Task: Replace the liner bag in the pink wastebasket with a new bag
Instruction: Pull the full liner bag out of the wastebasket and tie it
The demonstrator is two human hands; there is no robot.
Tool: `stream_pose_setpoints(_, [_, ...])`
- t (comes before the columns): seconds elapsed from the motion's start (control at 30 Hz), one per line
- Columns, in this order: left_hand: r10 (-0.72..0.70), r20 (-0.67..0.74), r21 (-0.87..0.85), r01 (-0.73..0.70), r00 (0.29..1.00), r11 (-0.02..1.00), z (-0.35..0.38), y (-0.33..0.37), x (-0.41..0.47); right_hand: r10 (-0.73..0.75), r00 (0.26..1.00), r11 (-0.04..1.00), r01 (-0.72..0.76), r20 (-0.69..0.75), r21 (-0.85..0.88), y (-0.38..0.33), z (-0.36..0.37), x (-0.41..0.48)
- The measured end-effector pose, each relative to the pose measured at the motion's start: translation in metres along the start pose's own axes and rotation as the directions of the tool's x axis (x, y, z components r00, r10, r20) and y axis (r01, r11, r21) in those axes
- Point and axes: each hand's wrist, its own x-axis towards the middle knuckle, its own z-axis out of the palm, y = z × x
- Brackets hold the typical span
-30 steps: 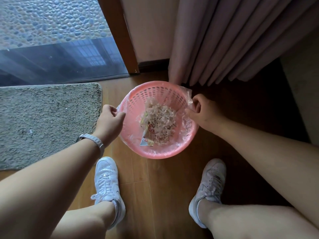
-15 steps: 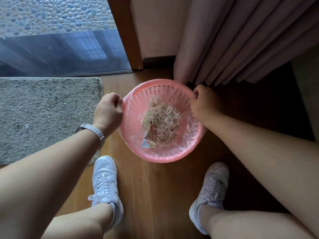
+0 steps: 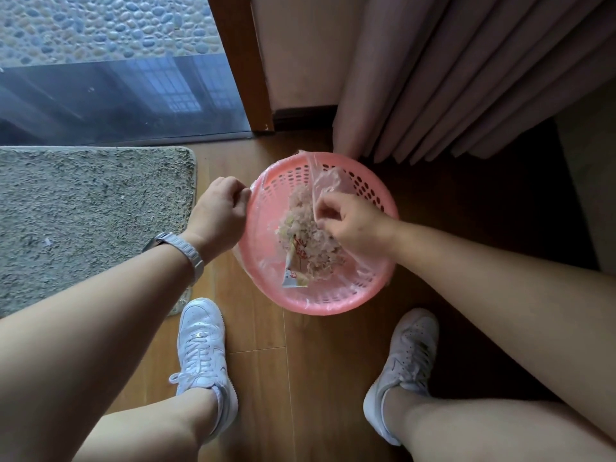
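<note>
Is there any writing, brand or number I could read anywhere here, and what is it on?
Wrapper in the pink wastebasket: red printed marks, too small and crumpled to read.
White shoes: no readable brand or logo.
Wristwatch: only the band shows, no text.
Nothing else carries writing.

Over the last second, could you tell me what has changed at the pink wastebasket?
The right hand left the far-right rim and pulled the liner bag's edge inward over the trash, pinched in its fingers. The left hand stays closed at the left rim; the wastebasket stays on the floor.
</note>
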Motion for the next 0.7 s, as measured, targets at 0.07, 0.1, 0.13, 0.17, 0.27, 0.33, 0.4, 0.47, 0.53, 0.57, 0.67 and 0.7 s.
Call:
stream_pose_setpoints(0.07, [-0.034,0.019,0.009,0.034,0.999,0.999,0.0,0.001,-0.001,-0.03,0.997,0.999,0.028,0.066,0.034,-0.008,0.001,-0.004])
stream_pose_setpoints(0.1, [-0.048,0.033,0.013,0.047,0.998,0.999,0.0,0.002,-0.003,-0.044,0.996,0.999,0.041,0.081,0.035,-0.011,0.0,-0.006])
stream_pose_setpoints(0.13, [-0.062,0.051,0.013,0.062,0.997,0.998,0.0,0.002,-0.004,-0.053,0.996,0.998,0.051,0.078,0.025,-0.012,0.0,-0.008])
stream_pose_setpoints(0.17, [-0.076,0.067,0.011,0.076,0.995,0.997,0.0,0.003,-0.006,-0.055,0.997,0.999,0.054,0.057,0.007,-0.012,0.0,-0.01])
stream_pose_setpoints(0.27, [-0.137,0.112,0.005,0.138,0.984,0.99,-0.004,0.002,-0.014,-0.039,0.999,0.998,0.038,-0.023,-0.043,-0.008,-0.003,-0.017])
stream_pose_setpoints(0.33, [-0.189,0.155,-0.009,0.192,0.97,0.981,-0.009,0.001,-0.021,0.01,0.999,0.993,-0.015,-0.045,-0.115,-0.002,-0.008,-0.023])
stream_pose_setpoints(0.4, [-0.216,0.181,0.009,0.218,0.959,0.976,-0.014,-0.004,-0.029,0.059,0.997,0.975,-0.069,-0.056,-0.213,0.004,-0.014,-0.033])
stream_pose_setpoints(0.47, [-0.217,0.211,0.046,0.212,0.953,0.976,-0.017,-0.01,-0.036,0.074,0.995,0.956,-0.089,-0.066,-0.278,0.005,-0.02,-0.042])
stream_pose_setpoints(0.53, [-0.222,0.253,0.039,0.219,0.942,0.975,-0.019,-0.014,-0.042,0.066,0.995,0.934,-0.088,-0.074,-0.347,0.004,-0.025,-0.051])
stream_pose_setpoints(0.57, [-0.221,0.259,0.019,0.224,0.94,0.974,-0.019,-0.015,-0.044,0.053,0.996,0.926,-0.078,-0.077,-0.37,0.002,-0.026,-0.055])
stream_pose_setpoints(0.67, [-0.24,0.233,-0.034,0.255,0.942,0.966,-0.02,-0.014,-0.047,0.006,0.996,0.934,-0.036,-0.086,-0.354,-0.005,-0.027,-0.061])
stream_pose_setpoints(0.7, [-0.245,0.227,-0.041,0.26,0.943,0.965,-0.02,-0.014,-0.047,-0.01,0.996,0.94,-0.022,-0.093,-0.339,-0.009,-0.025,-0.061])
